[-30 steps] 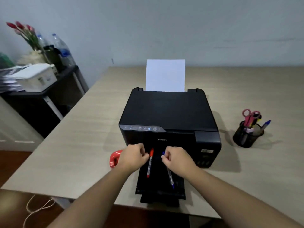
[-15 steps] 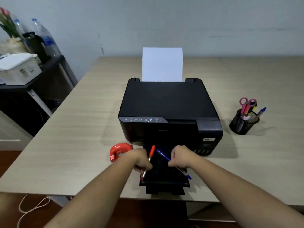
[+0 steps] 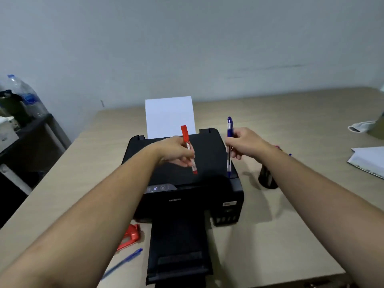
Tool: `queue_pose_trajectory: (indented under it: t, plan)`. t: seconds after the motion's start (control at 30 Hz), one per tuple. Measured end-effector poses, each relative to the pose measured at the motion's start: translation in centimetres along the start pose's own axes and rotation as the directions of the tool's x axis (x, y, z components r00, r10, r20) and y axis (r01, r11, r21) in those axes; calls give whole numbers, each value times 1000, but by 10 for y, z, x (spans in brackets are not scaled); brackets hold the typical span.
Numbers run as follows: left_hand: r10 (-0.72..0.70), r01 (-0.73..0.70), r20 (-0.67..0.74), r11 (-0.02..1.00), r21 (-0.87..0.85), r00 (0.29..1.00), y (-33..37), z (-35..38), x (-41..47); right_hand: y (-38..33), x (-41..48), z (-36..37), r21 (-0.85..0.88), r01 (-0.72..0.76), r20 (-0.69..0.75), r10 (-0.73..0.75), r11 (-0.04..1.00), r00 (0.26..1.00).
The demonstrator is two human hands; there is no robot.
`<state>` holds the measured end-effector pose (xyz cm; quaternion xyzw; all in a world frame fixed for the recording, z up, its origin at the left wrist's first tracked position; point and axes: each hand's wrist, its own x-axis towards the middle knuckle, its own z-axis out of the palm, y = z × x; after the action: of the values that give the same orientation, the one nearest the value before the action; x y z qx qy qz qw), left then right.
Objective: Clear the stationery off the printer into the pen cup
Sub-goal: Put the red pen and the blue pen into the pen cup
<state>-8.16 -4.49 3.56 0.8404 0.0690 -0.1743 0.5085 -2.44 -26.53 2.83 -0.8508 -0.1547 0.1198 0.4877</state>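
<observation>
A black printer (image 3: 207,163) sits mid-table with white paper (image 3: 170,116) standing in its rear feed. My left hand (image 3: 176,151) holds a red pen (image 3: 188,148) raised above the printer lid, cap end up. My right hand (image 3: 246,143) holds a blue pen (image 3: 229,146) nearly upright over the printer's right edge. The black mesh pen cup (image 3: 267,177) stands on the table right of the printer, mostly hidden behind my right forearm.
A red stapler (image 3: 129,238) and another blue pen (image 3: 122,262) lie on the table left of the printer's output tray (image 3: 178,246). Papers (image 3: 367,161) lie at the right edge. A dark side shelf with a water bottle (image 3: 22,96) stands at left.
Both hands have lifted the pens off the output tray and raised them above the printer lid. The view has tilted up and drawn back.
</observation>
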Motion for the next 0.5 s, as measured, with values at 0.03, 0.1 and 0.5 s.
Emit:
queue_pose_trajectory:
  t: [0.03, 0.1, 0.5]
  plan:
    - [38, -40, -30, 997, -68, 999, 18, 16, 18, 11, 4, -26, 29, -27, -84, 29, 999, 996]
    - [68, -78, -67, 985, -154, 995, 44, 49, 48, 34, 8, -66, 97, -81, -208, 100, 992, 973]
    - [146, -144, -126, 989, 24, 981, 97, 219, 186, 189, 27, -154, -18, -260, -423, 229, 965, 877]
